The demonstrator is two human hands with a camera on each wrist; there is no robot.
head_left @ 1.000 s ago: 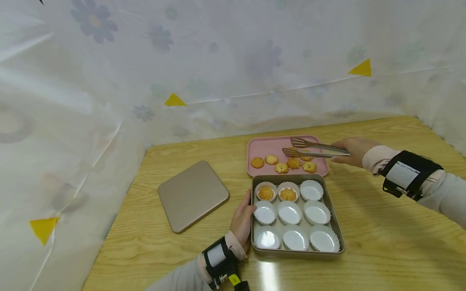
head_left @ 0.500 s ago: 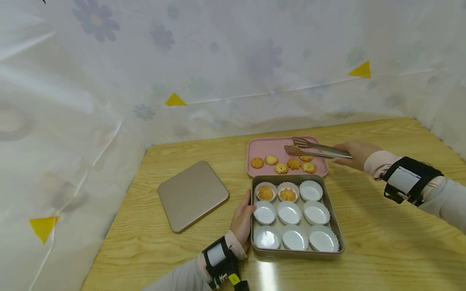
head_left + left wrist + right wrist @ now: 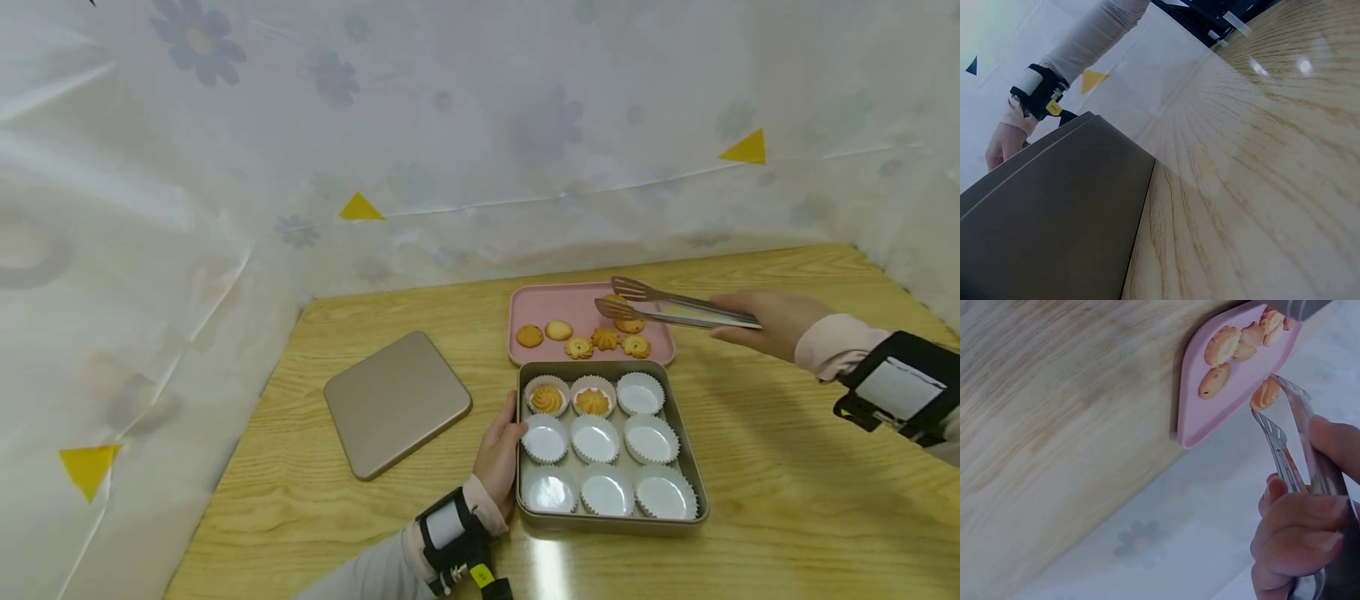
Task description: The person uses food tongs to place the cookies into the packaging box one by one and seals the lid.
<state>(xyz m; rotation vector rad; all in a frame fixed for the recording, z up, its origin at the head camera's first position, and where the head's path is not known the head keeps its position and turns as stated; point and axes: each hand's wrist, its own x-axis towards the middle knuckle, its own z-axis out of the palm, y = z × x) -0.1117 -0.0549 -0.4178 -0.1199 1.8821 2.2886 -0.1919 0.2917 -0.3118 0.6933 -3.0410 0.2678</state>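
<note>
My right hand (image 3: pixel 776 321) holds metal tongs (image 3: pixel 705 313) at their handle end, over the right side of the pink tray (image 3: pixel 551 296). In the right wrist view, a golden biscuit (image 3: pixel 1265 394) sits between the slotted tips of the tongs. My left hand (image 3: pixel 498 462) rests along the left wall of a square tin (image 3: pixel 702 508), fingers straight and thumb at the rim. White fluted paper cups (image 3: pixel 596 439) stand in rows inside. Two back-row cups hold a swirled biscuit (image 3: pixel 546 398) and a star-shaped biscuit (image 3: pixel 592 402). The left wrist view shows the tin's outer wall (image 3: pixel 1072 206), not the left fingers.
Several biscuits (image 3: pixel 579 347) lie on the tray, which stands just behind the tin. A flat metal lid (image 3: pixel 397 406) lies at the left on the wooden table (image 3: pixel 285 500). A flower-patterned white sheet (image 3: pixel 465 108) stands behind the table.
The right hand and tongs have shifted to the right. A biscuit now shows between the tong tips. The left hand and tin have stayed in place.
</note>
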